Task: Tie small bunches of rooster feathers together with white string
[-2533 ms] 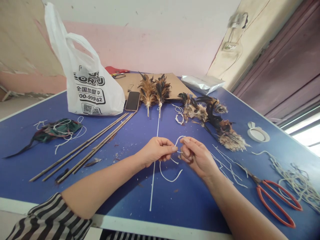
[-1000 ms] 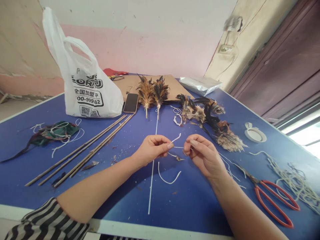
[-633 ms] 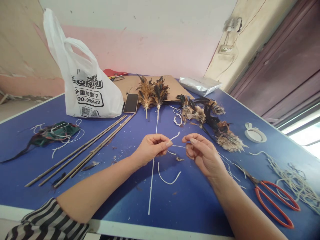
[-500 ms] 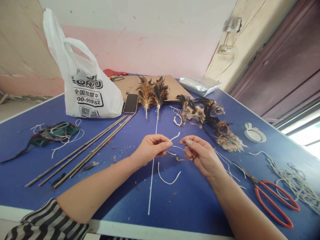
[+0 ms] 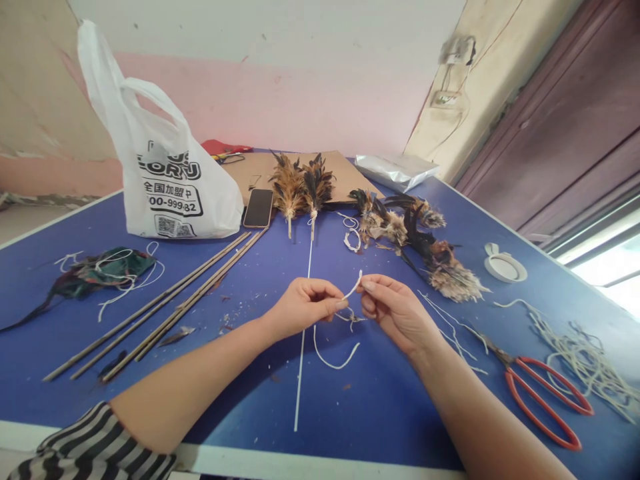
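Over the middle of the blue table, my left hand (image 5: 311, 301) pinches a short white string (image 5: 353, 289) between thumb and forefinger. My right hand (image 5: 393, 308) faces it, with thumb and forefinger closed on the string's upper end. More white string shows below and between my fingers, partly hidden by them. A curved loose piece of string (image 5: 334, 367) lies on the table under my hands. Beyond them, two feather bundles (image 5: 289, 190) tied onto short sticks rest side by side at a cardboard sheet (image 5: 345, 175).
Left are thin wooden sticks (image 5: 165, 305), dark green cloth (image 5: 123, 265) with string, a white plastic bag (image 5: 175, 173) and a phone (image 5: 259, 208). Right are loose feathers (image 5: 450, 270), a tape roll (image 5: 506, 267), red-handled scissors (image 5: 547, 393) and tangled string (image 5: 590, 363). A silver packet (image 5: 397, 172) lies behind.
My right hand has moved slightly left, closer to my left hand, and now grips the string's free upper end. The view has shifted a little.
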Demonstrator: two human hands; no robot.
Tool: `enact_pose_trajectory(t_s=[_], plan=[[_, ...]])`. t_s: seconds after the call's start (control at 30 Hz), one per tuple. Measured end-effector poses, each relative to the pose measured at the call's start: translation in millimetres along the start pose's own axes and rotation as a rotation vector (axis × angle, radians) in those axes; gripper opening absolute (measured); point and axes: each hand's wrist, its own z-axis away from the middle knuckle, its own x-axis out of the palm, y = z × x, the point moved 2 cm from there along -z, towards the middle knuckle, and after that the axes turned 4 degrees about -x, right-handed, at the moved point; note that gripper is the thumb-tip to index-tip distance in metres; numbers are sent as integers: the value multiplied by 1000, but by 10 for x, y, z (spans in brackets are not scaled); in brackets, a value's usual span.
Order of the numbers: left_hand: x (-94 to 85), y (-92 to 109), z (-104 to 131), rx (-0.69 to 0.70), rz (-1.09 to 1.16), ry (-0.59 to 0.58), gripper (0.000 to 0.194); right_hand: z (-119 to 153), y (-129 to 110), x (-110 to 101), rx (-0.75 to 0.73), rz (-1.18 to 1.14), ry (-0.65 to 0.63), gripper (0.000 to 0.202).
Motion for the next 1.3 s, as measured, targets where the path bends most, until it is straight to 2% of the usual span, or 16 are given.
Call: enact_pose_trajectory(t_s=[0.27, 0.43, 0.53, 0.63, 0.7, 1.07, 1.3], plan=[[45, -42, 12, 9, -85, -106, 25, 4, -6, 5, 16, 16, -18, 14], [20, 34, 27, 13, -218, -70, 37, 17, 0, 27, -13, 75, 0, 15], [17, 64, 25, -8, -102, -97, 35, 25, 20, 50, -20, 91, 5, 15], [35, 53, 14, -84, 61, -170, 32, 28, 48, 68, -7, 103, 2, 16], [39, 41, 9, -130, 94, -188, 29, 28, 65, 75, -1, 120, -3, 16], [42, 11, 3, -138, 111, -77, 27, 15, 85, 50, -2, 198, -7, 20], [57, -4, 7, -98, 22, -80, 28, 14, 35, 54, -20, 260, 11, 21]])
